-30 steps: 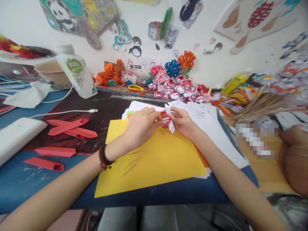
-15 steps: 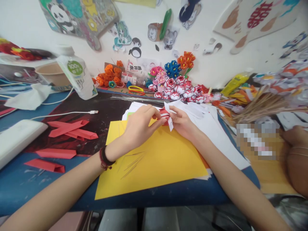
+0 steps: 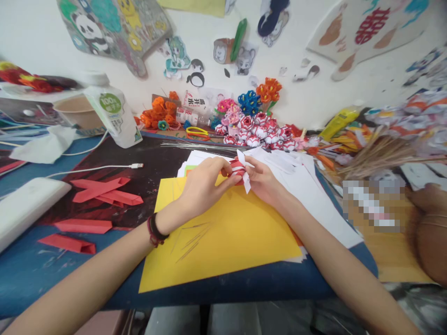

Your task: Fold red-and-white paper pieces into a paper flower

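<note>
Between my two hands is a red and white paper flower (image 3: 238,168), with white pointed paper ends sticking out on its right side. My left hand (image 3: 206,182) pinches its left side with thumb and fingers. On the other side, the fingers of my right hand (image 3: 261,179) are closed on the flower's white end; part of the grip is hidden. Both hands are above a yellow sheet (image 3: 237,237) that has several thin wires (image 3: 192,242) lying on its left part. White paper sheets (image 3: 314,200) lie under and behind my right forearm.
Folded red paper strips (image 3: 108,190) lie at left, near a white power bank (image 3: 31,209) and a cable. A bottle (image 3: 113,111) and a paper cup (image 3: 77,111) stand behind. Finished red-white flowers (image 3: 261,130) line the wall. Another person's arm (image 3: 433,228) is at far right.
Both hands keep their hold on the paper flower, with only a slight shift of the fingers. The whole view has moved a little.
</note>
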The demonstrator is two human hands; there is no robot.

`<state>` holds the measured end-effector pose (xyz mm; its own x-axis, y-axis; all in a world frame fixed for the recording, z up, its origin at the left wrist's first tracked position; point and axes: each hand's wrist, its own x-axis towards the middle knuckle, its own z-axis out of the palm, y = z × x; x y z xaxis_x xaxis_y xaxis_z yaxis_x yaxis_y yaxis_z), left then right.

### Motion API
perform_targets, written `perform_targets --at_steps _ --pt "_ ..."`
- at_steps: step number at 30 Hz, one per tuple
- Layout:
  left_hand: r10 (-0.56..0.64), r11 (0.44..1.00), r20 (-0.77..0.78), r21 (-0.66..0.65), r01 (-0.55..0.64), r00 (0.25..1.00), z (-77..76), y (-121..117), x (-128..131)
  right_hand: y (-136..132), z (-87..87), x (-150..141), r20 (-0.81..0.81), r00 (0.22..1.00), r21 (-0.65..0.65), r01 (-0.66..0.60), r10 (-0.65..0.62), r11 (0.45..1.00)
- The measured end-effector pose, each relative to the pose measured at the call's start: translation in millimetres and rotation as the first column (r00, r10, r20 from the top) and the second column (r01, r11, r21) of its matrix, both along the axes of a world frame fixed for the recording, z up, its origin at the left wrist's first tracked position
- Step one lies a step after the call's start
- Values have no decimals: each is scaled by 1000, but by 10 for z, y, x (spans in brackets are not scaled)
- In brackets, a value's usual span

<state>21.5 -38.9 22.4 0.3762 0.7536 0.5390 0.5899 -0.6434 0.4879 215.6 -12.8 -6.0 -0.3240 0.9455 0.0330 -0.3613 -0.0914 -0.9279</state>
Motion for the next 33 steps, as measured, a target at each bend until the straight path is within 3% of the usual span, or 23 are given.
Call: perform_targets --at_steps 8,14,23,29,33 --pt "81 991 -4 -103 -81 997 -3 -38 36 -3 -28 29 27 999 64 -42 40 997" --pt "-23 990 98 -136 36 995 -42 18 29 -10 -10 24 47 998 97 -36 32 995" --pt "-54 988 180 -130 78 982 -144 113 0 10 -79 44 92 995 141 -58 45 988" --pt "-32 995 108 -95 43 994 -99 100 -35 28 -49 76 179 983 208 -73 35 975" --pt "70 995 -79 77 -64 994 -39 78 -69 17 3 70 330 939 337 -27 -91 941"
